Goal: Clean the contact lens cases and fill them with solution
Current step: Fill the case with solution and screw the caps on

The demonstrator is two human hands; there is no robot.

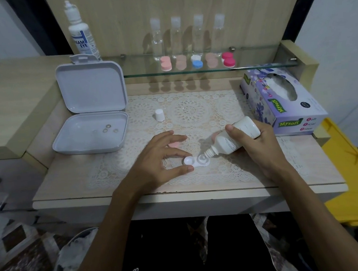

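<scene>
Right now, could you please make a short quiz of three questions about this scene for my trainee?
1. True or false: the bottle in the right hand is tilted with its nozzle over the case.
2. Which hand steadies the case?
A. left
B. right
3. Fill in: the loose white cap stands on the lace ____.

Key: 1 true; 2 A, the left hand; 3 mat.

A white openwork lace mat (193, 111) covers the pale matt wood-grain tabletop (180, 198). At far left, an open white smooth plastic box (91, 113); far behind, a clear glossy glass shelf (254, 64); right, a glossy purple cardboard tissue box (286, 111).
</scene>
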